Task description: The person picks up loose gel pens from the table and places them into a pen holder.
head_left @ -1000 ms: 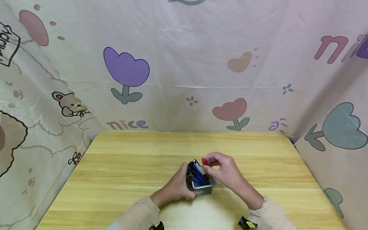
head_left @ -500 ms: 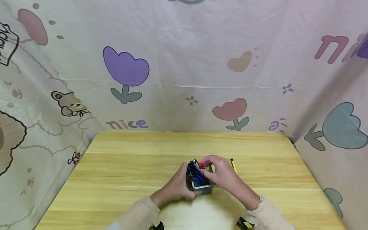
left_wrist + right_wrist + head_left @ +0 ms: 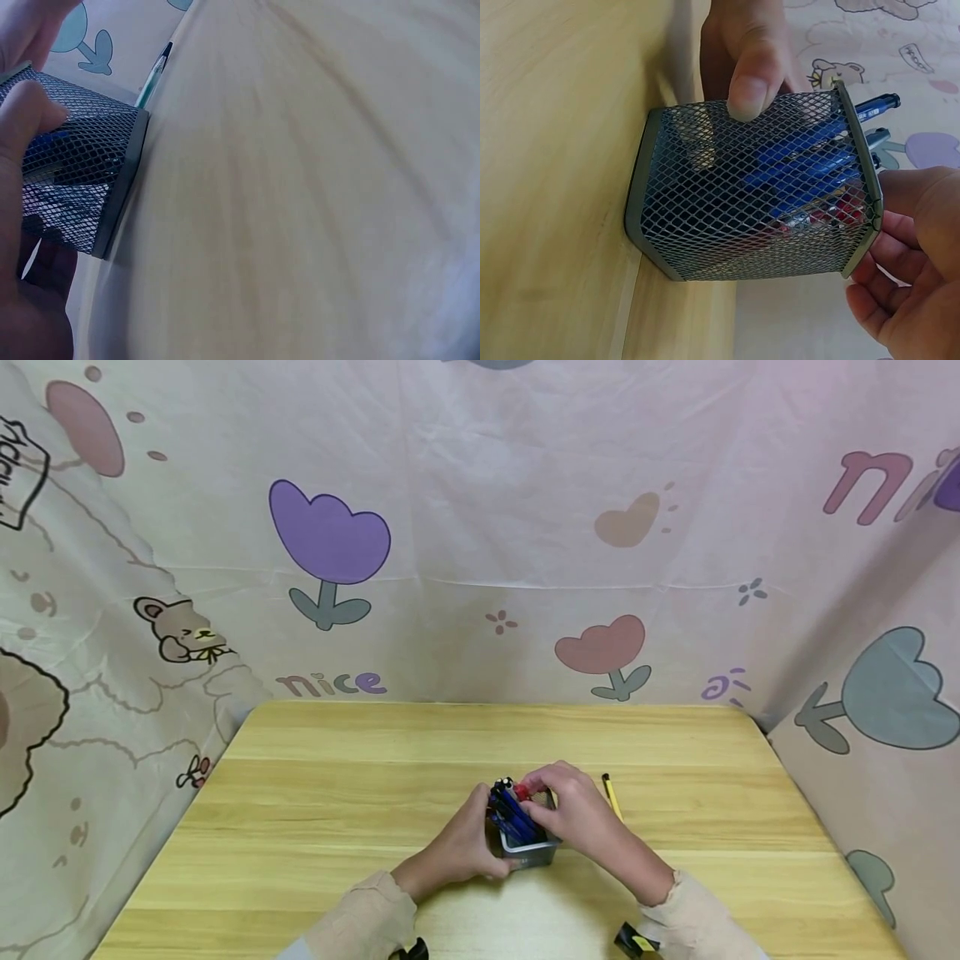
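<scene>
A dark wire-mesh pen holder [image 3: 531,857] stands on the table, slightly right of the middle in the head view. My left hand [image 3: 467,842] grips it from the left, its thumb pressed on the mesh wall [image 3: 720,172] in the right wrist view. Several blue pens [image 3: 513,814] lean inside, their tops above the rim. At the far right of the opening, my right hand [image 3: 576,802] pinches the red top of a pen [image 3: 522,792] between thumb and fingers. In the right wrist view, red parts [image 3: 847,210] show through the mesh beside the right hand's fingertips.
A slim yellow stick with a black end, like a pencil [image 3: 612,797], lies on the wooden table [image 3: 337,777] right of the right hand. A printed cloth [image 3: 465,510] hangs behind and along both sides. Black wrist devices [image 3: 636,941] sit near the sleeves.
My right hand has moved a little left and lower with the red pen, mostly in the first half second. The yellow stick has come into sight behind it. My left hand keeps its grip.
</scene>
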`<action>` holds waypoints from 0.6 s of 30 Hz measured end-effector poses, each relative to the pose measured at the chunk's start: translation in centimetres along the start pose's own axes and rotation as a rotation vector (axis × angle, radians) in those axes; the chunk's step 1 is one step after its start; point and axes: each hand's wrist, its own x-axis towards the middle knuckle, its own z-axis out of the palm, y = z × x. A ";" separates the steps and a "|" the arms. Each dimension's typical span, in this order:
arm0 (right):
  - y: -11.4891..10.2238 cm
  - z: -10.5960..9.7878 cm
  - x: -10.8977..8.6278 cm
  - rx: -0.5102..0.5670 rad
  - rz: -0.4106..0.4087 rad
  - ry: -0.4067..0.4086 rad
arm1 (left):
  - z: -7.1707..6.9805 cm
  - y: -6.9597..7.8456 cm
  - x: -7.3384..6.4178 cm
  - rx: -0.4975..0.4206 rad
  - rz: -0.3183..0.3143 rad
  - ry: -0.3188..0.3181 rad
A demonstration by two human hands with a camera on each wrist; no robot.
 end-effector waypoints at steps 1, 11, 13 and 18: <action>0.0 0.0 0.0 -0.008 -0.006 0.002 | 0.0 0.0 0.0 0.003 0.000 -0.001; 0.6 -0.5 -0.5 -0.028 -0.060 0.050 | -0.1 0.2 0.0 0.015 -0.006 -0.006; 0.8 -0.8 -0.8 -0.025 -0.059 0.060 | -0.1 0.2 0.0 0.014 -0.006 -0.006; 1.8 -1.9 -1.5 0.000 -0.019 0.088 | -0.1 0.3 -0.1 0.009 -0.013 -0.004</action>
